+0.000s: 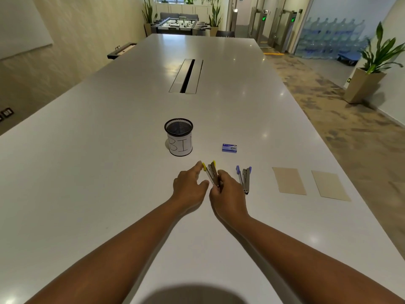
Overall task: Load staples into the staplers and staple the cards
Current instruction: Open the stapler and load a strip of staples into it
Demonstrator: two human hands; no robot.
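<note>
A yellow-tipped metal stapler (211, 172) lies opened on the white table (109, 172) in front of me. My right hand (225, 194) grips its near end with curled fingers. My left hand (189, 185) reaches beside it, fingers extended, a fingertip touching the stapler's yellow tip. To the right a blue-tipped stapler (245, 177) lies opened and untouched. A small blue staple box (229, 148) sits farther back. Two tan cards (288, 181) (330, 185) lie flat at the right.
A black mesh cup (179, 137) with a white "BIN" label stands behind the staplers to the left. A cable slot (186, 76) is set in the table's middle. The table's right edge borders carpet and a potted plant (370, 71).
</note>
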